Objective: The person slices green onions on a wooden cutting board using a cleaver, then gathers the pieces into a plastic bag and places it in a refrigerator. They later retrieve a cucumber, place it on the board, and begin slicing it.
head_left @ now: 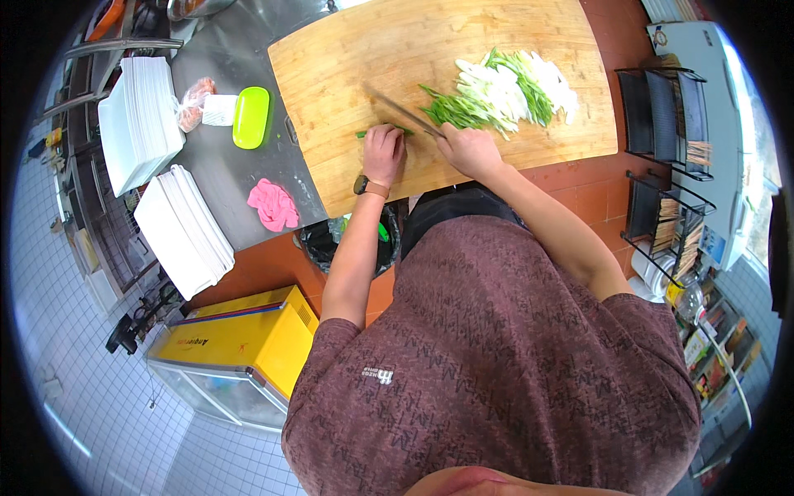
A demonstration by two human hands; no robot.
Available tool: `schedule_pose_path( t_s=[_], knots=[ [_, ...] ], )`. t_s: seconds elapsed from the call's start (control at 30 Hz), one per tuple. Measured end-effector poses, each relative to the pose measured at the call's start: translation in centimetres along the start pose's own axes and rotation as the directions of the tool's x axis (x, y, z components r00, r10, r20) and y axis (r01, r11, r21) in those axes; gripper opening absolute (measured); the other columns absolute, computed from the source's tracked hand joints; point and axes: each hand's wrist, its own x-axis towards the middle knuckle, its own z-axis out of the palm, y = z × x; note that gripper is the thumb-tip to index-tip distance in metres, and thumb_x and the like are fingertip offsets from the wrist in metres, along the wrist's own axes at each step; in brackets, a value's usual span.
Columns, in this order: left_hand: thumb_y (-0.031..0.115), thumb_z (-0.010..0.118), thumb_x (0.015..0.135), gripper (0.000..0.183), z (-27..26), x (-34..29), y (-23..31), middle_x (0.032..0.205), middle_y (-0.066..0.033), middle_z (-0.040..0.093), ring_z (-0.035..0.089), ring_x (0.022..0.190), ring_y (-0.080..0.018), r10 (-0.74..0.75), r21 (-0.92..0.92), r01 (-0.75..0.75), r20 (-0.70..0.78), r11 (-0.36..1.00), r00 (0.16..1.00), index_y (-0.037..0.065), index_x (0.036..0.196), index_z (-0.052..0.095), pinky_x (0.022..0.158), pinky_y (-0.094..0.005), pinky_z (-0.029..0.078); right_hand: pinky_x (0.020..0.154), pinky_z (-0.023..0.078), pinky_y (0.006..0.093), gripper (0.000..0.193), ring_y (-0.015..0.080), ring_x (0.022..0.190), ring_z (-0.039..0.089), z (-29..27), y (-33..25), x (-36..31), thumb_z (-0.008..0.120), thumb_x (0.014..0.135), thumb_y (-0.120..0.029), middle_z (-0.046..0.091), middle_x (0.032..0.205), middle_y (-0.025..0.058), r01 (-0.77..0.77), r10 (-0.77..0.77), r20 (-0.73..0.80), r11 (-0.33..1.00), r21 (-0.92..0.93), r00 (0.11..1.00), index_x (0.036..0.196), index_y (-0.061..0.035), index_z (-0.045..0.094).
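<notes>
A large wooden cutting board [372, 50] lies in front of me. My right hand [470, 152] is closed round the handle of a knife [404, 109], whose long blade points to the far left over the board. Close to the near edge, my left hand [384, 152] has its fingers curled and pressed down on green onion stalks [361, 134]. Only short green ends show on either side of these fingers. Beyond my right hand spreads a heap of sliced green onion [496, 89], white and green. The blade stands just right of my left fingers.
Left of the board, a metal counter [215, 153] carries a lime-green container [251, 118], a pink cloth [273, 205], a bagged item [196, 103] and stacks of white trays [142, 124]. A lined bin [331, 248] stands below the board's near edge. Black wire racks [666, 116] are at right.
</notes>
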Motion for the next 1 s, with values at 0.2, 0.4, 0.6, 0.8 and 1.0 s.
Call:
schedule_pose_path(
  t_s=[0.2, 0.4, 0.6, 0.8, 1.0],
  knots=[
    [0.012, 0.079, 0.084, 0.022, -1.0, 0.0, 0.0, 0.104, -0.0109, 0.066, 0.063, 0.102, -0.0354, -0.002, 0.092, -0.001, 0.033, 0.996, 0.999, 0.011, 0.105, 0.073, 0.089, -0.0488, 0.049, 0.069, 0.060, 0.0549, 0.030, 0.0419, 0.073, 0.075, 0.9, -0.1, -0.9, 0.058, 0.107, -0.035, 0.076, 0.079, 0.0205, 0.113, -0.104, 0.113, 0.991, -0.076, 0.988, 0.105, -0.0052, 0.062],
    [0.013, 0.080, 0.081, 0.022, -0.1, -1.2, -1.1, 0.105, -0.0131, 0.066, 0.062, 0.104, -0.0374, -0.048, 0.079, 0.050, -0.017, 0.996, 0.999, 0.009, 0.101, 0.071, 0.089, -0.0500, 0.048, 0.068, 0.060, 0.0550, 0.031, 0.0414, 0.073, 0.076, 1.1, 1.0, -2.6, 0.058, 0.106, -0.034, 0.076, 0.080, 0.0207, 0.091, -0.057, 0.239, 0.986, -0.136, 0.969, 0.111, -0.0034, 0.059],
    [0.014, 0.081, 0.080, 0.022, -0.7, -0.9, -1.0, 0.108, -0.0124, 0.066, 0.062, 0.106, -0.0367, -0.066, 0.078, 0.060, 0.072, 0.995, 0.995, 0.009, 0.100, 0.072, 0.090, -0.0499, 0.048, 0.067, 0.059, 0.0568, 0.032, 0.0432, 0.073, 0.075, 4.1, -0.5, 2.2, 0.059, 0.107, -0.035, 0.075, 0.079, 0.0226, 0.106, -0.101, 0.131, 0.994, -0.030, 0.986, 0.107, -0.0031, 0.062],
    [0.013, 0.080, 0.083, 0.021, -1.8, -0.2, 0.1, 0.105, -0.0071, 0.068, 0.063, 0.102, -0.0323, -0.036, 0.138, 0.039, -0.024, 0.990, 0.999, 0.011, 0.103, 0.075, 0.092, -0.0467, 0.049, 0.071, 0.059, 0.0581, 0.033, 0.0438, 0.078, 0.076, 2.0, 1.7, 2.9, 0.057, 0.107, -0.037, 0.076, 0.082, 0.0222, -0.060, 0.060, 0.069, 0.998, -0.003, 0.996, 0.105, -0.0054, 0.064],
    [0.011, 0.078, 0.083, 0.021, -0.9, -1.3, -1.0, 0.105, -0.0116, 0.067, 0.061, 0.106, -0.0369, -0.104, 0.089, 0.106, -0.023, 0.990, 0.994, 0.009, 0.103, 0.073, 0.092, -0.0496, 0.048, 0.066, 0.059, 0.0554, 0.029, 0.0415, 0.072, 0.075, 1.7, 0.3, 0.1, 0.059, 0.106, -0.033, 0.075, 0.078, 0.0204, 0.144, -0.131, 0.138, 0.986, -0.089, 0.982, 0.104, -0.0051, 0.061]
  ],
)
